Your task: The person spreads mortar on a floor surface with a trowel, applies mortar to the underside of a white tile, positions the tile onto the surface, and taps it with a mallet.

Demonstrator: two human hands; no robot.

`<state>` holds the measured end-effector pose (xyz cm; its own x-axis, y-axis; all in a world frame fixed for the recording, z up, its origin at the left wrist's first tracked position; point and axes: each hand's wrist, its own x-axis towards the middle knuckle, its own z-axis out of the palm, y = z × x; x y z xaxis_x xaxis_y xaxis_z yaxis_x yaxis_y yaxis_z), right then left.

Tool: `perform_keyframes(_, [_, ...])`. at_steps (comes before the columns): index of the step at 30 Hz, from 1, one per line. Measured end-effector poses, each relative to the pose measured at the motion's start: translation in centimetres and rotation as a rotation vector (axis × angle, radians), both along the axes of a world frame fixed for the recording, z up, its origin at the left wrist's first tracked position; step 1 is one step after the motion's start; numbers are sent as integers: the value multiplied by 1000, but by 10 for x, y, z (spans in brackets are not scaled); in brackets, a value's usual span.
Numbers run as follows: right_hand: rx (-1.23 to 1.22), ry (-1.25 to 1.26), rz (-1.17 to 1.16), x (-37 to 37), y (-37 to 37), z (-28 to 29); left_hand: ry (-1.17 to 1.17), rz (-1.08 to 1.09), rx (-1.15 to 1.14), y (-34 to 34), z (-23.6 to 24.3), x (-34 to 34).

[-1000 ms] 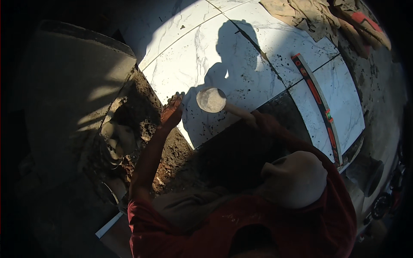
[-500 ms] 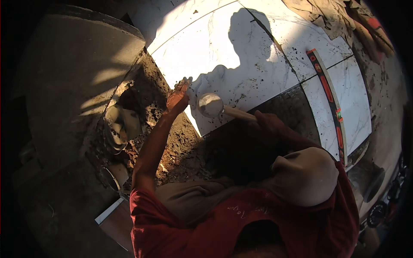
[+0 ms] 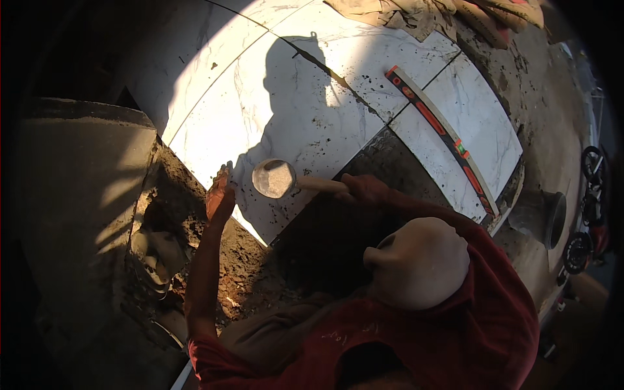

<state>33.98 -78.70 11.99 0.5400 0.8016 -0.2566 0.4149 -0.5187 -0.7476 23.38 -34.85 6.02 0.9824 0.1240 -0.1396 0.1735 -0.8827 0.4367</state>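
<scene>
Mallet [image 3: 274, 178] over white marble tile [image 3: 305, 123], beside raw mortar bed [image 3: 227, 260].
Right hand [image 3: 364, 188] clenched around its wooden handle; left hand [image 3: 220, 195], fingers spread, presses the tile's edge. Long red-marked level [image 3: 442, 136] lies well apart across neighbouring tiles.

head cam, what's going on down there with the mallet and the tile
A person in a red shirt crouches over a white marble-look floor tile. The right hand grips the wooden handle of a rubber mallet, its round head over the tile's near corner. The left hand rests on that tile's edge, beside the bare mortar bed. A long spirit level lies across the neighbouring tiles to the right, and crumpled sacks lie at the far edge.
</scene>
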Motion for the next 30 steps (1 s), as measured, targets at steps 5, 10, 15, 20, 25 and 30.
perform_keyframes(5, [-182, 102, -58, 11, -7, 7, 56, 10, 27, -16, 7, 11])
perform_keyframes(10, [-128, 43, -98, 17, -8, -2, -34, -157, 145, -9, 11, 9])
perform_keyframes(15, [-118, 52, -155, 17, -6, -1, 57, -138, 42, -19, 15, 8])
perform_keyframes(20, [-216, 43, -219, 29, -11, -2, -31, -223, 78, -42, 15, 33])
perform_keyframes(25, [-151, 8, -249, 43, -2, -17, 73, -222, 50, -46, 22, 58])
perform_keyframes(30, [-163, 14, -315, 58, 9, 8, 266, -144, 120, -84, 58, 93])
